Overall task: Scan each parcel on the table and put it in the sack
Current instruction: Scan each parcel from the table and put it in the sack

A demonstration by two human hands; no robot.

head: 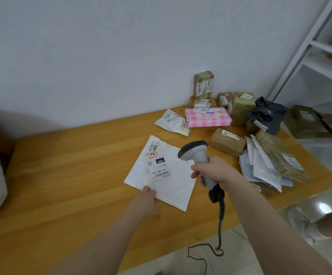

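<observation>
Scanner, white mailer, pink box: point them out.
scanner [193, 149], head view, on its dark head.
white mailer [178, 182], head view, on bare plastic right of the label.
pink box [208, 117], head view, on its checked top.

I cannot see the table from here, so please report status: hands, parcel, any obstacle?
Right hand shut on barcode scanner. Left hand pressing white mailer, label up. Nothing between scanner and label.

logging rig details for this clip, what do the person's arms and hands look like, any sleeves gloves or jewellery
Both forearms are bare up to the frame edge, with no sleeve in view. The left hand and right hand wear no gloves. No watch, ring or bracelet shows. The fingers are uncovered.
</observation>
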